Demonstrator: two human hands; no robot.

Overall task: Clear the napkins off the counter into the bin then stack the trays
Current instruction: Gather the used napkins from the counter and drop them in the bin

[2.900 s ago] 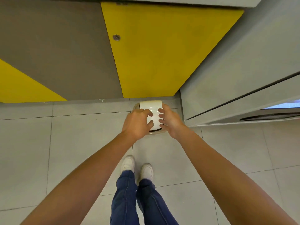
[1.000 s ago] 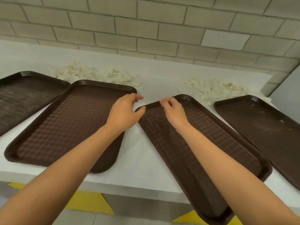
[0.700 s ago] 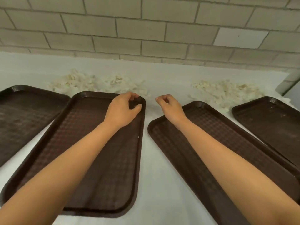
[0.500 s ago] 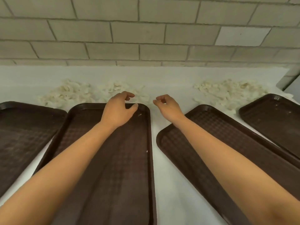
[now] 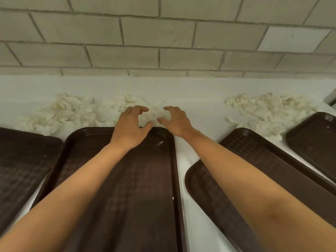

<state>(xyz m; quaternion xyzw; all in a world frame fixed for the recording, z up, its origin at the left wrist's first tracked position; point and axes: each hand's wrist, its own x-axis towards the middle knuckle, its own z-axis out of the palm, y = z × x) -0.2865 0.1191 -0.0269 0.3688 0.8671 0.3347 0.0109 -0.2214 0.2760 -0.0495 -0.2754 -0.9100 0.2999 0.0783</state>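
1. Far-left tray: dark brown plastic, rounded corners, faint embossed grid. Lies flat on the smooth white worktop, cut off by the frame edge.
2. Left napkin heap: crumpled off-white paper, soft and ragged. Sprawls along the back of the worktop behind the first two trays, below a wall of pale grey blocks.
3. Middle tray: same brown plastic, long rectangle with raised rim, waffle texture, a few pale specks. Lies just beside the far-left tray.
4. Left grip: reaches past the middle tray's far rim to the right end of the left napkin heap. Spread, with curved fingers and thumb held wide, paper showing in the gap. Clasps nothing; cannot tell whether touching the paper.
5. Right grip: just beside the left grip, thumb tips nearly meeting. Likewise spread and claw-shaped over the same napkins, pinching nothing.
6. Third tray: brown, waffle-textured, angled on the worktop, partly under the right forearm.
7. Right napkin heap: crumpled white paper, well apart from both grips.
8. Far-right tray: brown, rounded corner, cut off by the frame edge.
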